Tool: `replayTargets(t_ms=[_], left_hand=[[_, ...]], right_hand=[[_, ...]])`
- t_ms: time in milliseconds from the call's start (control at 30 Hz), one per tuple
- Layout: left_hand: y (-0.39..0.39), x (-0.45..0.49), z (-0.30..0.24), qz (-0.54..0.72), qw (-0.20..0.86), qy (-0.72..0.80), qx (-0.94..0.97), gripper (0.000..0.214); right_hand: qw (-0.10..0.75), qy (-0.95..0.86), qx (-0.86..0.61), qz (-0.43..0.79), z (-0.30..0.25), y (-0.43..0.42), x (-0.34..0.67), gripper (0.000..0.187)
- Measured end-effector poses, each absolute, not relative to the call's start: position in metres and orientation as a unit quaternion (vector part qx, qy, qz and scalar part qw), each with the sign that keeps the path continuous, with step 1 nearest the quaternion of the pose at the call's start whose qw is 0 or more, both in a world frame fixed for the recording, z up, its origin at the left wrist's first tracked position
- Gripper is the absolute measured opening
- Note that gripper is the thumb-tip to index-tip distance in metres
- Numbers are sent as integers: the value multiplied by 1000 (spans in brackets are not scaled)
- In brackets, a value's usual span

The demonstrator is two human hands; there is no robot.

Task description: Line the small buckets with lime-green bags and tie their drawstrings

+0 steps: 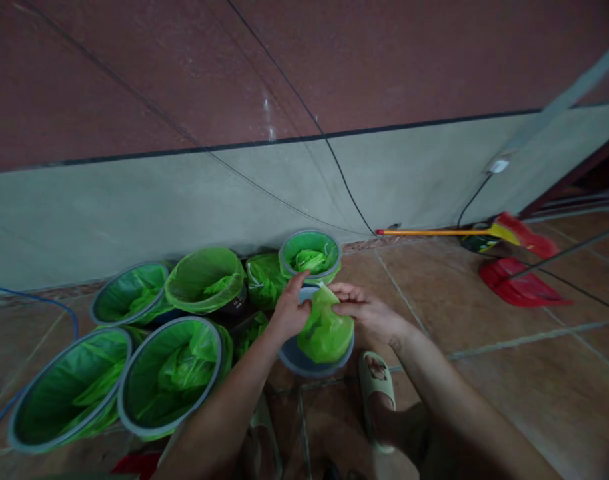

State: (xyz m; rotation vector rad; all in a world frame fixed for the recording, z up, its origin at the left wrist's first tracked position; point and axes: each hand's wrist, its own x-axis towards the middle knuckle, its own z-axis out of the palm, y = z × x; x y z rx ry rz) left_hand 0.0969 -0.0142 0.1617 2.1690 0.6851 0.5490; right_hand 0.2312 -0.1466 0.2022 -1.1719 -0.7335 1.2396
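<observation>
Bag in hand: a thin, bright green, translucent plastic bag [327,337], crumpled, above the mouth of a round grey-blue plastic bin [309,369].
Right hand: the right hand [368,312] pinches the bag's upper edge, thumb on the near side and fingers curled beyond it.
Left hand: the left hand [291,310] is at the bag's left edge, forefinger and thumb spread apart; I cannot tell whether its fingers grip the plastic.
Bin beyond the hands: a smaller round bin with a grey rim [309,233], near the wall, lined in green, with more green plastic bunched inside.
Bins at left: 4 green-lined round bins in 2 rows; 3 show grey rims, such as the nearest grey-rimmed bin [219,350], and 1 is a dark-walled bin [236,303] with its liner folded over the rim.
Between bins: a bunched green bag with a white tie [264,280], and green plastic in shadow [249,335] nearer the left forearm.
Right side: a long orange-yellow stick with a red tip [424,233] and a red plastic dustpan [509,283] on the floor.
Wall: maroon above, pale grey below, crossed by a thin black cable [334,160].
Floor: brown tiles with pale joints; a cream slide sandal [377,380] is on the right foot, near the bin under the hands.
</observation>
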Motion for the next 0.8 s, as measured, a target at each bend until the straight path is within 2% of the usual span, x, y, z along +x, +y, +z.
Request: replayTargets(t_ms=[100, 267, 433, 567, 667, 800], left_hand=[[-14, 98, 169, 219, 396, 200, 869, 59], [-10, 95, 175, 151, 403, 174, 886, 28], [-3, 88, 173, 120, 275, 285, 910, 21], [-5, 86, 172, 107, 197, 325, 919, 20], [-6, 86, 176, 89, 165, 337, 923, 24], [-1, 83, 180, 80, 125, 387, 910, 29]], right_hand=[[566, -358, -502, 547, 204, -148, 234, 28], [501, -404, -567, 513, 200, -153, 247, 23], [377, -424, -784, 253, 184, -154, 259, 9], [276, -437, -852, 79, 182, -150, 255, 8], [228, -413, -882, 9, 183, -149, 252, 13], [194, -372, -907, -11, 179, -152, 261, 24]])
